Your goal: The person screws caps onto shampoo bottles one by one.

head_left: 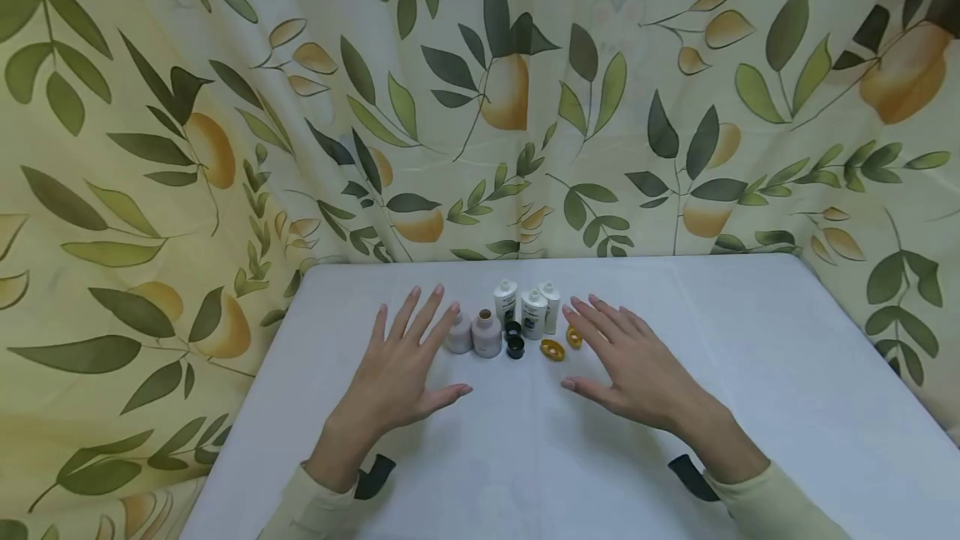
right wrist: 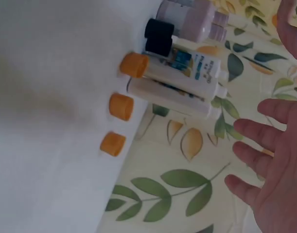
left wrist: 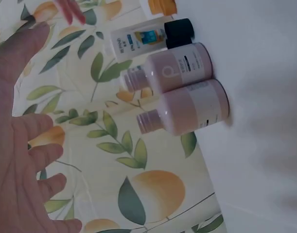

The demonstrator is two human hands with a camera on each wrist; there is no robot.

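Both hands hover over the white table with fingers spread and nothing held. My left hand (head_left: 397, 373) is just left of two pale pink bottles (head_left: 487, 338), which stand upright with bare necks. To the right, my right hand (head_left: 637, 369) overlaps the area beside the orange caps (head_left: 552, 350). Three white bottles (head_left: 534, 317) stand uncapped in a cluster behind. Two black caps (head_left: 515, 347) sit in front of them. In the right wrist view three orange caps (right wrist: 121, 107) lie in a row; in the head view the right hand hides part of this row.
The white-covered table (head_left: 495, 457) meets a leaf-and-fruit patterned curtain (head_left: 442, 148) at its back and left. A dark strap (head_left: 375, 477) hangs at the left wrist, and another strap (head_left: 693, 477) at the right.
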